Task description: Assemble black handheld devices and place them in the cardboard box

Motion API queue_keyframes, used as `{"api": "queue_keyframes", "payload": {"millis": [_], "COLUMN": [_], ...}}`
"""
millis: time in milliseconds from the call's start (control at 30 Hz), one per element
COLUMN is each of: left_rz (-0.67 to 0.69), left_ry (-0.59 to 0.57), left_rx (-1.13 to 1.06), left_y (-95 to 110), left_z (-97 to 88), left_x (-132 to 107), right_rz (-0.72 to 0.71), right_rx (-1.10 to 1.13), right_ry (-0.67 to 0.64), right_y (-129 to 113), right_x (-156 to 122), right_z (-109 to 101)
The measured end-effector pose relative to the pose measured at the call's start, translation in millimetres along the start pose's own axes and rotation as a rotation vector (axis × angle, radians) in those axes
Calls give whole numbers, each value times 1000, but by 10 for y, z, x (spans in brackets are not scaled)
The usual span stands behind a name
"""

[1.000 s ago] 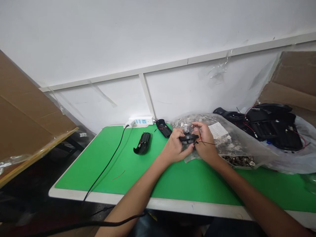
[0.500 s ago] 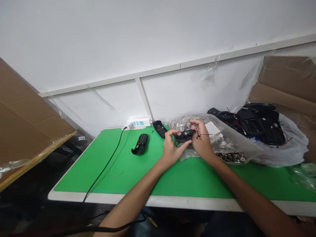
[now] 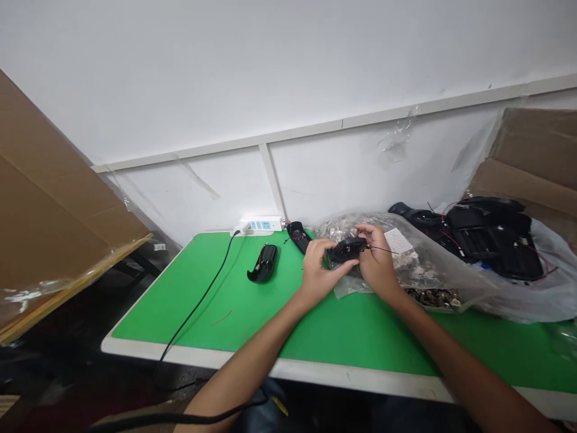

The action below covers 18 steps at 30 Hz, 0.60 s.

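Since the earlier view, the left hand (image 3: 322, 270) has closed in on the work, and the small curved black plastic housing (image 3: 348, 248) now sits a little further to the right between both hands. Its long axis runs almost crosswise to the person, with the right end slightly farther away. The left hand is curled around the housing's left end, and the right hand (image 3: 377, 260) is nearer the right end, its fingers and thumb pinching the piece from both sides. A thin black wire (image 3: 383, 249) runs from that end toward 3 o'clock, with a fine red wire (image 3: 368, 246) beside it. Exactly where the wires attach is hidden by the fingers.

Nothing stands between the hands and the housing, which is held over a crinkled clear plastic bag of small silver metal parts (image 3: 360, 231). With 12 o'clock toward the wall, a white paper label (image 3: 398, 240) lies on the bag at 2 o'clock. At 10 o'clock, an open black plastic shell with red wiring (image 3: 298, 236) lies just beside the bag. Farther out at 9 o'clock is a rounded black plastic shell (image 3: 262, 263). A heap of black housings with red wires (image 3: 491, 240) sits in a clear bag at 3 o'clock, on the bright green surface (image 3: 225, 300). A white power strip (image 3: 261, 224) stands against the wall, with a black cable (image 3: 202, 288) trailing from it.
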<state>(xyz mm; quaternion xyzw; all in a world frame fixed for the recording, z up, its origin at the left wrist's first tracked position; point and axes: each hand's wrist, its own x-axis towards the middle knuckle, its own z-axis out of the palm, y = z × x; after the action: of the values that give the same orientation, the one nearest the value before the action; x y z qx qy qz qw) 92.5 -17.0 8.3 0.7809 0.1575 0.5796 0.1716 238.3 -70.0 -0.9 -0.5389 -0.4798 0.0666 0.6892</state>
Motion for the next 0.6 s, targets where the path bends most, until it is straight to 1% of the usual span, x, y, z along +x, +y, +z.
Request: {"api": "queue_keyframes", "payload": {"millis": [133,267,467,600], "left_rz": [21,57,29,91], "left_ry": [-33,-31,-45,-78], "left_rx": [12,10,-44,-87], "left_y": [-13,-26,-34,-39], "left_z": [4,-4,-1,-32], "left_x": [15,30,31,52], "right_rz": [2,-4,16,23], "right_rx": [-10,-12,16,31], "right_ry": [6,-2,-3,-31], "right_y": [-7,-17,-26,-31], "right_x": [10,12,-1,-33], "right_z": [-7,-11,-12,-14]}}
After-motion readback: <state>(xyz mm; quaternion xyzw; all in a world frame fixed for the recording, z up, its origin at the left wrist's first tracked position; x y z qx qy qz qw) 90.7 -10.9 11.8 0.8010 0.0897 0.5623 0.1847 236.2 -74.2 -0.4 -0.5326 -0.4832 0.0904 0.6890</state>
